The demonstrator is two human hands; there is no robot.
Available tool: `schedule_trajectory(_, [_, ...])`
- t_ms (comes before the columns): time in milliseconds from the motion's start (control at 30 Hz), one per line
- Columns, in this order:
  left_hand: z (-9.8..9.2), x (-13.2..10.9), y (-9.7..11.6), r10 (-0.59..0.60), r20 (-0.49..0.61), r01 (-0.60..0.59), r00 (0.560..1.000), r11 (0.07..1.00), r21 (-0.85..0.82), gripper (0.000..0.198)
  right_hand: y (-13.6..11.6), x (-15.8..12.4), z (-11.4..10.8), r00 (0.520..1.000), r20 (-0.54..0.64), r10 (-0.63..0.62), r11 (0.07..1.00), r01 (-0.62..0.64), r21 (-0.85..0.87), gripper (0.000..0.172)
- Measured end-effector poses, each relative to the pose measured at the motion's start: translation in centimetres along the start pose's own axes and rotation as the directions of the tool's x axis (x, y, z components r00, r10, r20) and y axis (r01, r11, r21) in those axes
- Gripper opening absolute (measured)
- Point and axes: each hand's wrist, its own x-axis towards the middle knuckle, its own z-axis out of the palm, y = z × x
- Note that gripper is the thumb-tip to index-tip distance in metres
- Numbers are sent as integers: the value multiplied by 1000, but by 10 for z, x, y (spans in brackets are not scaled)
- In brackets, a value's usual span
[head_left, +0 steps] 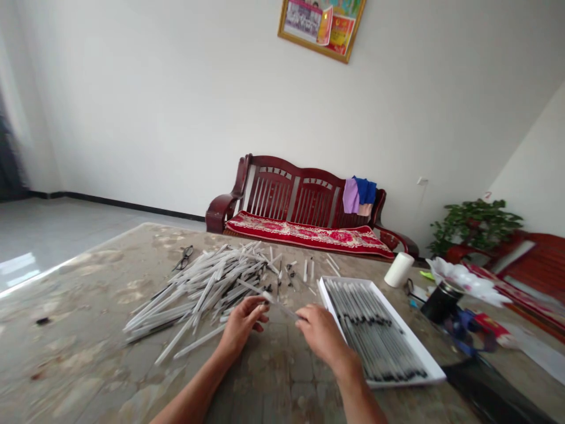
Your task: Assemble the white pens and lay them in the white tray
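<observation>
A slim translucent pen (283, 308) is stretched between my two hands, slightly blurred. My left hand (243, 325) has its thumb and fingers closed at the pen's left end, with a small dark bit at the fingertips. The right end is pinched by my right hand (321, 333). Beyond my left hand spreads a loose pile of whitish pen barrels (200, 288), some with black parts. To the right of my right hand, a white tray (404, 312) holds rows of clear pens (375, 330) with black ends.
Small black parts (290, 274) and a few short tubes lie behind the hands. Glasses (184, 258) rest left of them. A white roll (399, 270), a black canister (441, 301) and a petal-edged bowl (470, 282) stand at the right. A wooden bench (295, 200) is behind the table.
</observation>
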Motion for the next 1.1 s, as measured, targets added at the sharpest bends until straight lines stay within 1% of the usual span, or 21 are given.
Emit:
schedule_trajectory(67, [-2,0,-1,47,-26,-44,999,993,113,45,28,-20,-9,992,-32,122,992,-122,13,23])
schedule_trajectory(133, [-4,-1,-3,83,-64,-67,995,974,218,41,62,-43,-16,956,-83,283,958,-286,-31,29])
schedule_trajectory(200, [-5,-1,-4,93,-72,-67,993,951,303,38,95,-67,-19,911,-91,402,901,-412,-136,32])
schedule_trajectory(267, [-5,-1,-5,93,-56,-66,994,929,363,36,118,-87,-21,881,-79,467,853,-472,-224,33])
schedule_trajectory(300, [-5,-1,-5,93,-48,-68,994,921,384,35,126,-95,-21,870,-65,489,833,-488,-260,33])
schedule_trajectory(367, [-5,-1,-5,95,-38,-72,995,911,405,34,132,-103,-20,855,-40,517,806,-502,-315,34])
schedule_trajectory(433, [-6,0,-7,92,-33,-71,995,913,402,35,131,-103,-17,845,-34,533,786,-510,-350,34])
schedule_trajectory(533, [-7,1,-10,86,-29,-68,996,915,397,36,126,-95,-10,853,-45,520,783,-497,-373,27])
schedule_trajectory(700, [-7,1,-11,88,-11,-74,996,896,437,32,134,-89,7,887,-60,458,820,-447,-357,19])
schedule_trajectory(767, [-6,1,-10,98,1,-88,995,885,458,31,136,-89,8,905,-47,423,830,-407,-381,18])
schedule_trajectory(833, [-4,0,-9,109,8,-99,994,872,479,29,130,-86,5,914,-67,400,829,-392,-399,22])
schedule_trajectory(900, [-3,0,-8,118,-6,-99,993,864,494,28,112,-74,2,921,-118,371,850,-388,-358,24])
schedule_trajectory(933, [-2,0,-8,122,-12,-99,992,858,504,28,98,-64,2,930,-141,340,878,-368,-306,23])
schedule_trajectory(967, [-2,-1,-8,130,-15,-104,991,852,513,28,82,-51,4,945,-147,293,918,-321,-232,24])
schedule_trajectory(1033, [-2,-1,-8,145,-27,-109,989,838,535,27,48,-19,15,977,-118,177,982,-184,-51,22])
schedule_trajectory(1100, [-3,-2,-10,146,-36,-103,989,832,545,28,15,18,34,990,-94,108,993,-102,63,21])
